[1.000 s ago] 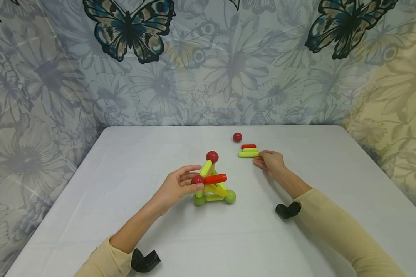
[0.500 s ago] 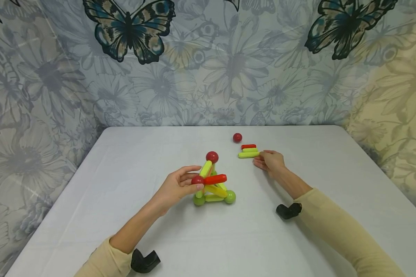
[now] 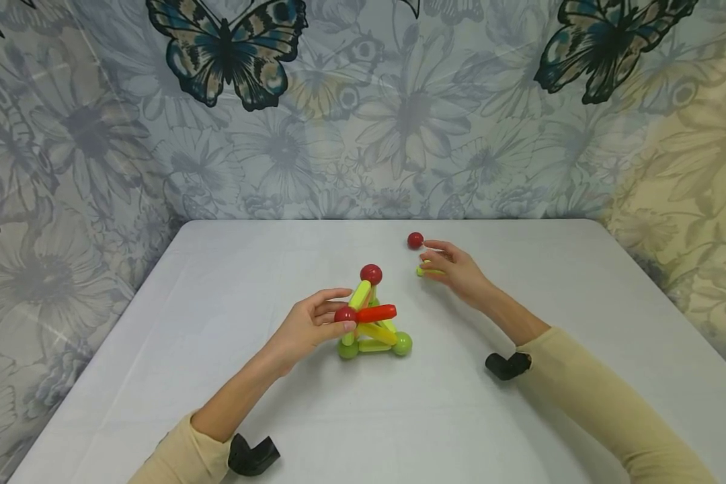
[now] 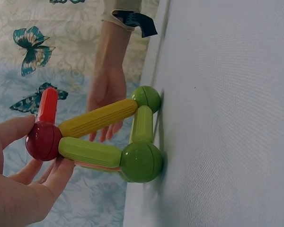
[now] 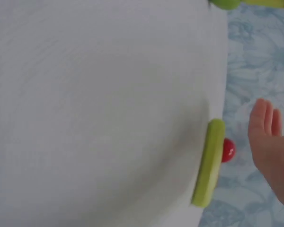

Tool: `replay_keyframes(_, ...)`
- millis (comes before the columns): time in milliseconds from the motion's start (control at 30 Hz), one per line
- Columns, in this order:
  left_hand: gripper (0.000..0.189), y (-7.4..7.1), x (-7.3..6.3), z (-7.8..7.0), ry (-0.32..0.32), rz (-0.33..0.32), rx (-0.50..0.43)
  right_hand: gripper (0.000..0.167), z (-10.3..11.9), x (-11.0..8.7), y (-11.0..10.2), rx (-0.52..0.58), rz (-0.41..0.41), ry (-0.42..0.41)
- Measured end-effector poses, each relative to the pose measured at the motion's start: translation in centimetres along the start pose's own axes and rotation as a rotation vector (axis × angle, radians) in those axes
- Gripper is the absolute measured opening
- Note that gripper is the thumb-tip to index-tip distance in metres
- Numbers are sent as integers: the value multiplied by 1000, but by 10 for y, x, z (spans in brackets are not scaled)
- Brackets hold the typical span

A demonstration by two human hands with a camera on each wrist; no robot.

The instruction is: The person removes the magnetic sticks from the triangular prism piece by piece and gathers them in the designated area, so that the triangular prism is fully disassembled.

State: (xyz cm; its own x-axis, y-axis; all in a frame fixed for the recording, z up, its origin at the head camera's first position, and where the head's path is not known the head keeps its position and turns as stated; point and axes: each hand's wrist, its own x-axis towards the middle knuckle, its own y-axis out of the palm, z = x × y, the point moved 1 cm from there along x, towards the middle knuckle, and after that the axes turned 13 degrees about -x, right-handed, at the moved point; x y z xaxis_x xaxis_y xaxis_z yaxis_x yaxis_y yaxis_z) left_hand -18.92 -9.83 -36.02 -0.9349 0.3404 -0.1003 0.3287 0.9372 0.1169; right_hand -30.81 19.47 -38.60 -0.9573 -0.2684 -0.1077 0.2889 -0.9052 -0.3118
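In the head view, my left hand point(image 3: 317, 321) pinches the red ball point(image 3: 345, 314) at one corner of a structure of magnetic sticks and balls. A red stick point(image 3: 378, 313) juts from that ball, and a yellow stick point(image 4: 99, 117) slopes from it to a green ball point(image 4: 146, 98). Another red ball point(image 3: 371, 274) tops the structure. My right hand point(image 3: 460, 272) hovers over a lime-green stick point(image 5: 209, 163), its fingers extended and apart from it. Just beyond the fingertips lies a loose red ball point(image 3: 415, 240). The hand hides other loose sticks in the head view.
A white-covered table point(image 3: 363, 423) carries everything. Behind it hangs a patterned backdrop point(image 3: 363, 134) with butterflies and flowers. Black wrist mounts point(image 3: 253, 457) stick out from both sleeves.
My right hand has let go of the lime-green stick's end and moved up and left, over the loose sticks toward the loose red ball. My left hand and the structure have stayed put.
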Motion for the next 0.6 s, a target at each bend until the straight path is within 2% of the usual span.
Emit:
replay_keyframes(133,55,0,0,-1,-9,-4,5,53,13,-2,12,-134,122,-190)
replay_keyframes(300,56,-2,1,-1,-1,-3,7,51,32,-9,30,-252,209,-400)
replay_keyframes(467,54,-3,1,-1,6,13,7,51,42,-10,45,-301,262,-542)
replay_keyframes(600,52,-3,0,-2,7,14,10,52,44,-8,53,-386,259,-654)
